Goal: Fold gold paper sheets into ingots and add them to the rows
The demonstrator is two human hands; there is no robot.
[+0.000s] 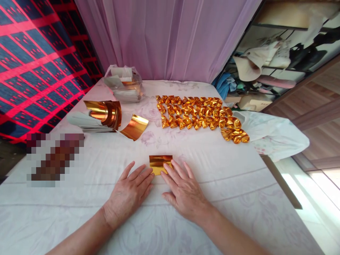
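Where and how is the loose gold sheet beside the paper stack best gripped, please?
Probably pinch the loose gold sheet by its right edge, coming from the right: its left corner lies close to the paper stack, while that edge faces away.

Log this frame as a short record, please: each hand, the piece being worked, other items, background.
left hand: palm down, fingers spread, fingertips at the near left corner of the gold sheet
right hand: palm down, fingertips over the sheet's right part
sheet: on the cloth, between the hands
far right: rows of folded gold pieces
far left: curled stack, loose sheet, clear bag
background: purple curtain
unclear: pixelated patch at left
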